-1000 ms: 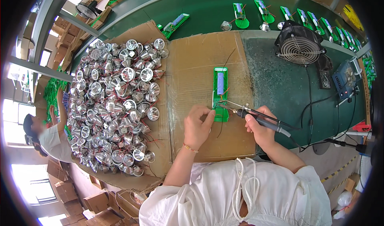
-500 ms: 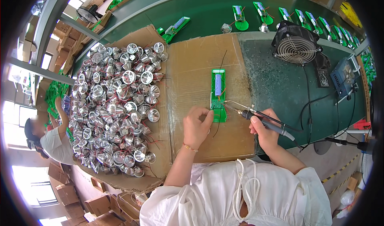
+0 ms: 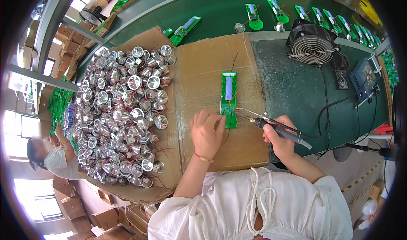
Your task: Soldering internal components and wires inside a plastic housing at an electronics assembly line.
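Here my left hand [image 3: 207, 131] pins the green circuit board [image 3: 229, 99] flat on the cardboard sheet [image 3: 212, 74], fingertips pressed at its lower edge (light, stiff, easily nudged), while my right hand [image 3: 280, 139] is clenched round the soldering iron [image 3: 275, 127], whose tip meets the board; I'd judge the edges the safest hold.

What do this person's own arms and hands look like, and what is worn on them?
Both forearms are bare, with no gloves on the left hand or the right hand. A thin red-and-gold bracelet circles the left wrist. Loose white sleeves end near the elbows.
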A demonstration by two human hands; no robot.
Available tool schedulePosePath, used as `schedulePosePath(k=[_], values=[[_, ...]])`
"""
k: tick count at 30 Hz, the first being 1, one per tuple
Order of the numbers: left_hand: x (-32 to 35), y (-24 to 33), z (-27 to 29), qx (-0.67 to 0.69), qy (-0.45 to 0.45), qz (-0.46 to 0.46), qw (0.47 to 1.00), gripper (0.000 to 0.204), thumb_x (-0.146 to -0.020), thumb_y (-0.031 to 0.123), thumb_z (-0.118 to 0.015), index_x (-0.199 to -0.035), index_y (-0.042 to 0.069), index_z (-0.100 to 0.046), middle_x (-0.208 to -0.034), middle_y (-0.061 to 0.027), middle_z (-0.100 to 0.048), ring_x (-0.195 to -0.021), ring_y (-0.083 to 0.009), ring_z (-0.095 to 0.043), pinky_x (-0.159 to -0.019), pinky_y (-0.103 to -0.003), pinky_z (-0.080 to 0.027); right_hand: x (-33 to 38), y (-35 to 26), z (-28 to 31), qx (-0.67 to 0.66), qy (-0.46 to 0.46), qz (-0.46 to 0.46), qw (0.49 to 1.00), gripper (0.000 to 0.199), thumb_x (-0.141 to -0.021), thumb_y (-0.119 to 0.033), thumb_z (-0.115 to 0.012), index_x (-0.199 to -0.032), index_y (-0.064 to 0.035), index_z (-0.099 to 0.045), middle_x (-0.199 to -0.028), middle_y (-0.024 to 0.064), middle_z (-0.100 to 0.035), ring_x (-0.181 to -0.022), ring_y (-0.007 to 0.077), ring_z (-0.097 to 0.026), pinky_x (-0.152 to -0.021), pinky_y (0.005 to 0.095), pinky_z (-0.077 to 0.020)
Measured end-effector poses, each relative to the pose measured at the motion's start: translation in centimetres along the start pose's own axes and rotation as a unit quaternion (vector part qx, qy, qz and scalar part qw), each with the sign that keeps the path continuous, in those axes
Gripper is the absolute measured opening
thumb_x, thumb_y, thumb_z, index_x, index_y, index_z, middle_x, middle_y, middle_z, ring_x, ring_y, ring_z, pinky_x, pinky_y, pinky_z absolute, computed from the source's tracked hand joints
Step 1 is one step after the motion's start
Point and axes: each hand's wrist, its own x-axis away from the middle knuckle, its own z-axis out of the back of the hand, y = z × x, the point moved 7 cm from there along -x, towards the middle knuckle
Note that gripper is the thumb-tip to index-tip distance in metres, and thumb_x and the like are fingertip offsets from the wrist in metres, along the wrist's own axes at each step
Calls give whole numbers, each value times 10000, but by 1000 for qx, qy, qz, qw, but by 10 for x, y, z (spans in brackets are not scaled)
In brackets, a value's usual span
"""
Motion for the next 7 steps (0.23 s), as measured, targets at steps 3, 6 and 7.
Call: schedulePosePath(k=[3,6,7], values=[[-1,-8,-11,91,-30,74,993,99,-669,90,-696,-692,79,-600,-758,-61,-562,-732,-237,-530,-671,-356,-405,-1,1,-3,11,-1,22,1000,168,-790,-80,-632,-796,-9,-480,-615,52,-583,-518,59,-531,-451,199,-423],[1,-12,-16,137,-44,124,982,102,-673,98,-700,-689,74,-601,-764,-82,-564,-735,-245,-533,-680,-362,-410,-2,2,-4,33,-5,41,999,176,-787,-84,-640,-795,-13,-480,-605,42,-585,-518,54,-529,-463,201,-426],[1,-13,-16,131,-45,132,982,103,-673,103,-702,-690,74,-604,-768,-89,-566,-738,-246,-536,-686,-364,-412,-3,2,-5,38,-5,49,998,179,-787,-88,-643,-794,-15,-480,-607,44,-586,-524,58,-537,-470,205,-432]])
